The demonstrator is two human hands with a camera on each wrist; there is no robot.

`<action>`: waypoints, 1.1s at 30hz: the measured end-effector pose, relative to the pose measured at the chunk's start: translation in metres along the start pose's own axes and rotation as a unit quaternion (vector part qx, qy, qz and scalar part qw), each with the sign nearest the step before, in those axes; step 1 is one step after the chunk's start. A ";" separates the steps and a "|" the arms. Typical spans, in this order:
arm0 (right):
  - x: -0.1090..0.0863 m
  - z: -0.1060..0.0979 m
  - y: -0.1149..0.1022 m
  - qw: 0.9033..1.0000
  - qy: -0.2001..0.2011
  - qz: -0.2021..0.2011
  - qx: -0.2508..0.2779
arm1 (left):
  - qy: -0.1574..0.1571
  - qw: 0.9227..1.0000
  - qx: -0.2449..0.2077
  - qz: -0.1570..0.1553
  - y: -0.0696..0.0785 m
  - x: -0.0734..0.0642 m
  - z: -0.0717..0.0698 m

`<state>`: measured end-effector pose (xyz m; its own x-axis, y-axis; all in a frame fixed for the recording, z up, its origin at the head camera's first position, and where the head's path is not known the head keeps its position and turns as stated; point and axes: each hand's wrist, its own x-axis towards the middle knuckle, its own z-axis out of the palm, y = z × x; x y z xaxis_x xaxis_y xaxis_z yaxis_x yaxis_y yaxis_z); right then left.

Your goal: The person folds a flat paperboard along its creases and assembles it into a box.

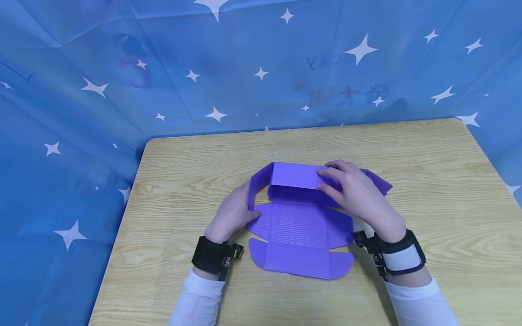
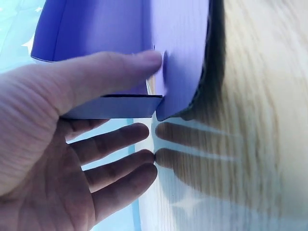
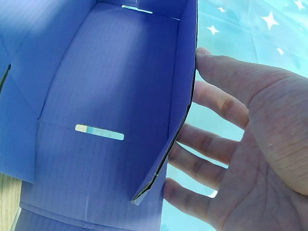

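Note:
A purple cardboard box [image 1: 298, 226], partly folded, lies on the table with its back part raised and bent over. The left hand [image 1: 233, 213] holds the raised left side flap [image 1: 258, 183]. In the left wrist view its thumb [image 2: 110, 72] lies over the flap's inner side while the other fingers extend behind it. On the raised panel [image 1: 293, 174] rests the right hand [image 1: 359, 190], thumb at the front edge and fingers over the outer face. The right wrist view shows the box's slotted inside [image 3: 110, 96]; the fingertips there are partly hidden behind the panel.
The wood-grain table [image 1: 183, 181] extends around the box on all sides. Behind it and to the left hangs a blue cloth [image 1: 228, 68] with white stars. A second side flap [image 1: 377, 181] sticks out to the right, beyond the right hand.

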<state>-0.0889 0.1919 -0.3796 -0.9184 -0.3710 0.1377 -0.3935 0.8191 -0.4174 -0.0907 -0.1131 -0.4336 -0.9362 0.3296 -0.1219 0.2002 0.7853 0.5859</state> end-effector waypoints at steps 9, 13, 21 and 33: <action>0.000 0.000 0.000 1.000 0.003 -0.001 -0.002 | -0.041 0.993 -0.114 0.009 0.002 0.001 -0.009; 0.000 0.000 0.000 1.000 0.003 -0.001 0.000 | -0.049 0.993 -0.106 0.009 0.005 0.001 -0.010; 0.000 0.001 0.000 1.000 0.004 -0.004 0.000 | -0.079 0.988 -0.132 0.016 0.007 -0.001 -0.011; 0.000 0.000 0.000 1.000 0.003 -0.003 0.002 | -0.098 0.979 -0.175 0.019 0.008 -0.001 -0.014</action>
<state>-0.0888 0.1920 -0.3797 -0.9164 -0.3728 0.1459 -0.3985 0.8150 -0.4206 -0.0919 -0.1148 -0.4176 -0.8498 0.4763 -0.2256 0.0906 0.5538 0.8277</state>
